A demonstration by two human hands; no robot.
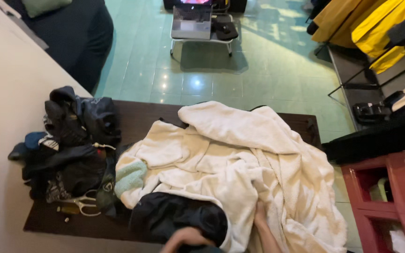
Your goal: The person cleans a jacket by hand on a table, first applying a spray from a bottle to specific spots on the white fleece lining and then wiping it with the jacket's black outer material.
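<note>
From the head view, a person stands at the near edge of a dark worktop [137,117]. The right hand [260,216] lies on a large cream fleece robe [240,159], touching it at its near part; the fingers are half buried in a fold, so I cannot tell if they pinch or only press. The left hand [186,238] is at the near edge, its fingers curled on a dark jacket [176,218] that lies under the robe's near left corner. The robe spreads far and to the right of both hands, its long axis going from far left to near right. It looks thick, soft and crumpled. On the left sit a pile of dark clothes [73,140] and scissors [84,202].
</note>
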